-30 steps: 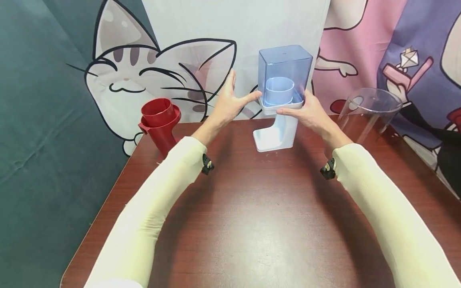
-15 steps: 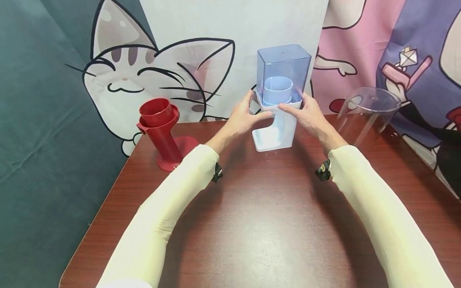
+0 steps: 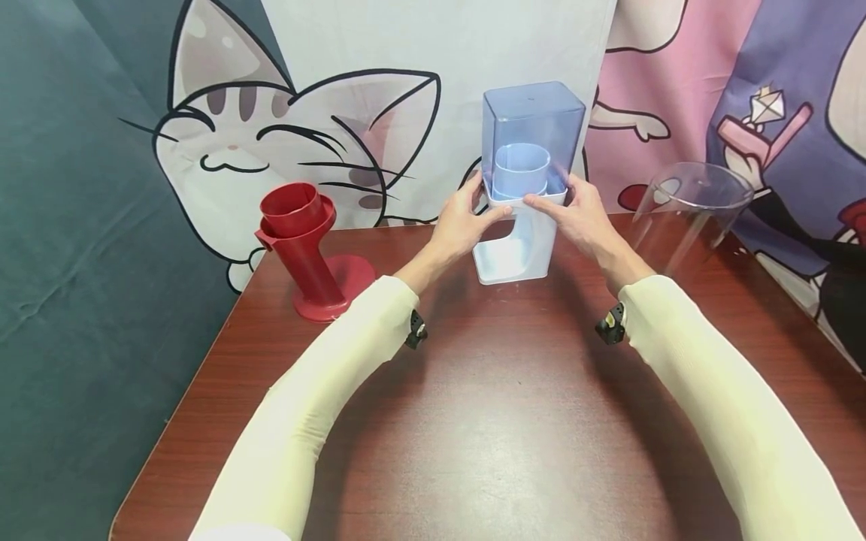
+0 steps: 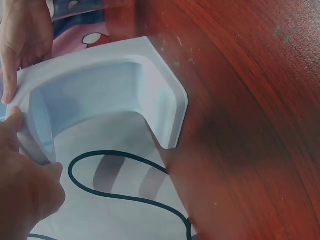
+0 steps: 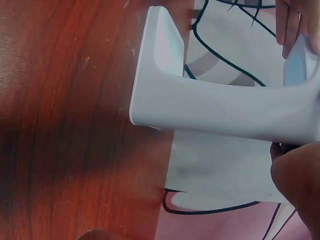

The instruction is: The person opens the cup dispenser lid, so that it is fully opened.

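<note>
Both arms [image 3: 318,406] reach forward over the counter [image 3: 541,406] to its far edge, where a blue-topped dispenser [image 3: 531,179] stands upright. The left grip [image 3: 462,222] and right grip [image 3: 587,222], spread to its width, clasp its collar [image 3: 504,201] from either side, thumbs [image 3: 545,205] in front; the partly hidden fingers [image 3: 474,187] seem to curl behind.

Red-brown wood-grain table [image 3: 514,421]: glossy
Red plastic stand [image 3: 307,259]: L, on rnd base
Clear cylinder [image 3: 693,218]: R, nr back edge
White cat-print cloth [image 3: 233,150]: behind
Dk green drape [image 3: 74,248]: far L
Pink-purple print cloth [image 3: 731,98]: back R
</note>
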Demonstrator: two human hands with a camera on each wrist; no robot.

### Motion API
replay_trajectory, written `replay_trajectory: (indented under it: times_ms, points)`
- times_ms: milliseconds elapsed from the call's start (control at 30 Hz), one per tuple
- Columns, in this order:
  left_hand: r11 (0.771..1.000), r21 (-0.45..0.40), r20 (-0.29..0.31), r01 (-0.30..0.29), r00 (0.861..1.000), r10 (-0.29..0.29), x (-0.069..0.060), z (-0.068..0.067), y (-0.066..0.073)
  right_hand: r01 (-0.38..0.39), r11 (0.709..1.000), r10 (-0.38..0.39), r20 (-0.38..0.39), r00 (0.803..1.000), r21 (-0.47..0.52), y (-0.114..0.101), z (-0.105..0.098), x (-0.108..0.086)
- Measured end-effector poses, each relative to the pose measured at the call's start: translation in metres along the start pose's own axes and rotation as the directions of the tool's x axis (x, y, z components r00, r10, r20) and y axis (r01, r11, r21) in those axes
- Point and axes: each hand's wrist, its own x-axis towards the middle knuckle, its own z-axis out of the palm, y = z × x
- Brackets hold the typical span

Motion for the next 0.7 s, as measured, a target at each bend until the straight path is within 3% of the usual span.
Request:
replay_trajectory:
  times_ms: [333,700]
  points:
    - [0.992,-0.128,0.008,-0.017,1.000,0.018,-0.011,-0.015,0.017,0.052,0.997,-0.057,-0.104,0.993,-0.048,-0.013,0.005,-0.019]
    - [0.969,-0.238,0.032,-0.069,0.996,0.079,-0.050,-0.033,0.028,0.096,0.987,-0.113,-0.129,0.985,-0.131,-0.039,0.012,-0.056]
